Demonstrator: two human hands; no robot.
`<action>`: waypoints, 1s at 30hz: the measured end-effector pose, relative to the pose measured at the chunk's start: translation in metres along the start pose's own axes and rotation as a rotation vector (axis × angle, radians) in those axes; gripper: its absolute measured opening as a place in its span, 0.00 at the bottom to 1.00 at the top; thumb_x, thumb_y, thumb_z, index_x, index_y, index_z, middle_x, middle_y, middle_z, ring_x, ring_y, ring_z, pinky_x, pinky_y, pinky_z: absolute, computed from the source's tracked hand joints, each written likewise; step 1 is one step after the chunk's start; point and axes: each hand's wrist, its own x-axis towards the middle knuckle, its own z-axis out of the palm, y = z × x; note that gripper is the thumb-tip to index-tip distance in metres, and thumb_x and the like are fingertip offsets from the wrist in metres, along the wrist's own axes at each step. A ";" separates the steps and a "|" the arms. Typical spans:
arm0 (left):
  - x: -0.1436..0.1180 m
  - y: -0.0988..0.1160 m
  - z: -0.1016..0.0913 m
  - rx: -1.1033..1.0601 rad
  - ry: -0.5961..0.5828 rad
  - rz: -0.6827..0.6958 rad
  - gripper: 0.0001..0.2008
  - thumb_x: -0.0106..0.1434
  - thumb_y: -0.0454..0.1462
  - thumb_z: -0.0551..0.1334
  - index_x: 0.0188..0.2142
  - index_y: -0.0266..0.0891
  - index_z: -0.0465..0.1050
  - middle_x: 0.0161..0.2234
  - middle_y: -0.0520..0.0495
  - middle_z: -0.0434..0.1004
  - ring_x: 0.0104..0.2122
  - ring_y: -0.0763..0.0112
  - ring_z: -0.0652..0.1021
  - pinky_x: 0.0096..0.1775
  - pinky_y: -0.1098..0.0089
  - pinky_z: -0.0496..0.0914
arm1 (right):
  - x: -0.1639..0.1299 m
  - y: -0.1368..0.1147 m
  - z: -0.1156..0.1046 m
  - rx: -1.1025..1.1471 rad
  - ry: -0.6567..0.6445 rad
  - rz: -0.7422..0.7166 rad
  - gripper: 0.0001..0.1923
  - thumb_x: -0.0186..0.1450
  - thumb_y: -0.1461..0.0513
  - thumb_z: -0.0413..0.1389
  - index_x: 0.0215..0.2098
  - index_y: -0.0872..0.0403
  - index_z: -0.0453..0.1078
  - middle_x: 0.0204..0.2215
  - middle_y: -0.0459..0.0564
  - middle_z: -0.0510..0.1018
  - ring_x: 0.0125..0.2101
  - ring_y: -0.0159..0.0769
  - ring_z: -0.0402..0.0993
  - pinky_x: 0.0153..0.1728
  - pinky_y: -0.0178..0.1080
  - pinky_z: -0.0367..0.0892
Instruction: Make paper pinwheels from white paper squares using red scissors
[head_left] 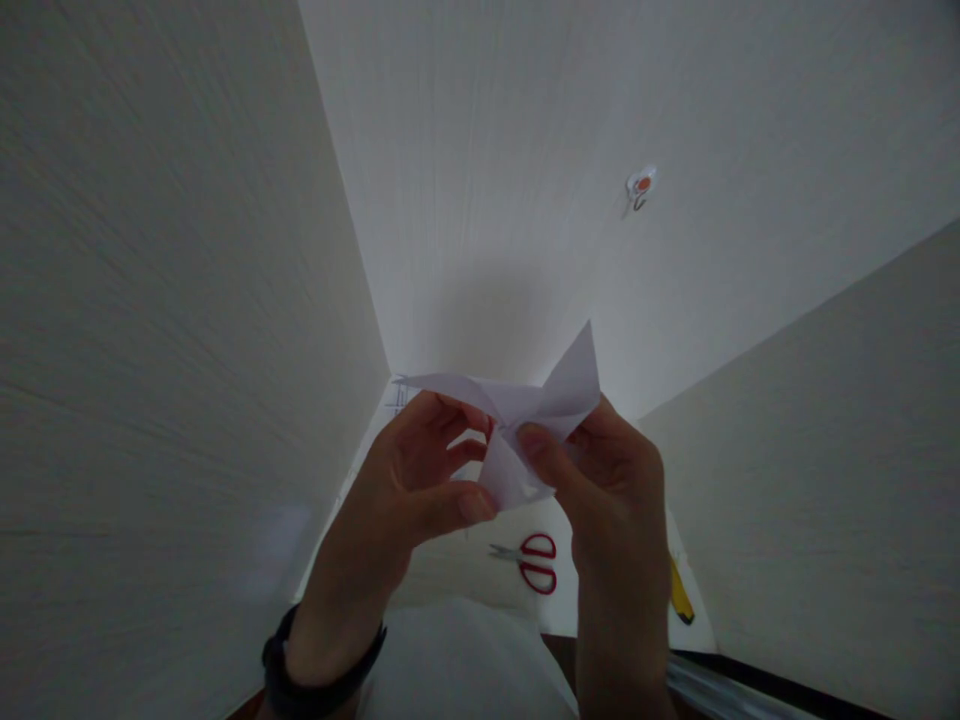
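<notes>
A folded sheet of white paper (517, 402) is held up in front of me, with pointed flaps that give it a pinwheel-like shape. My right hand (611, 480) pinches it near the middle, thumb on the front and fingers behind. At its left side, my left hand (420, 470) curls around the paper: the thumb tip touches the lower left edge and the fingertips reach behind, partly hidden. One flap points left and another points up at the right. Below the paper, a pair of scissors (538, 565) with red handles lies on the white table (480, 570).
A yellow tool with a dark end (681, 590) lies right of my right forearm. Pale walls stand on the left, ahead and on the right. A small hook (641, 185) is fixed to the far wall. Grid-like lines (397, 397) show behind the paper at the left.
</notes>
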 end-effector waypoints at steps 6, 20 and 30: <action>0.003 -0.006 -0.003 -0.025 -0.013 -0.042 0.16 0.51 0.43 0.74 0.37 0.45 0.75 0.38 0.46 0.77 0.39 0.62 0.80 0.40 0.64 0.79 | 0.001 0.001 0.001 -0.010 0.004 -0.008 0.02 0.60 0.63 0.62 0.30 0.49 0.75 0.31 0.46 0.76 0.33 0.37 0.73 0.32 0.37 0.69; 0.001 -0.007 -0.002 0.042 -0.040 0.018 0.20 0.48 0.29 0.73 0.42 0.42 0.75 0.42 0.45 0.77 0.39 0.64 0.81 0.40 0.70 0.79 | 0.002 -0.007 -0.002 -0.061 -0.056 0.035 0.02 0.60 0.64 0.62 0.32 0.49 0.75 0.33 0.46 0.76 0.35 0.37 0.73 0.32 0.38 0.68; 0.002 -0.008 -0.001 0.097 0.022 -0.017 0.14 0.52 0.30 0.72 0.38 0.44 0.77 0.35 0.49 0.84 0.35 0.66 0.83 0.39 0.70 0.79 | -0.002 -0.001 -0.004 -0.089 -0.072 0.050 0.12 0.61 0.62 0.63 0.44 0.46 0.76 0.37 0.48 0.80 0.39 0.42 0.76 0.38 0.43 0.72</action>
